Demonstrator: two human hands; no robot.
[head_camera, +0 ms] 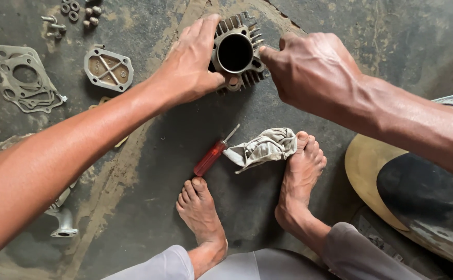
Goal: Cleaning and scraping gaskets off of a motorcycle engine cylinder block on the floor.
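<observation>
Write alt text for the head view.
Both hands, left hand and right hand, grip a finned metal engine cylinder on a dirty floor. A red-handled screwdriver and grey rag lie near bare feet.

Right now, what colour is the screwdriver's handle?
Translucent red, on the screwdriver lying on the floor; head view.

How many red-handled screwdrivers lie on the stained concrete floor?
1: the red-handled screwdriver lies between the bare feet, its tip toward the crumpled grey rag. The arms could hide others.
</observation>
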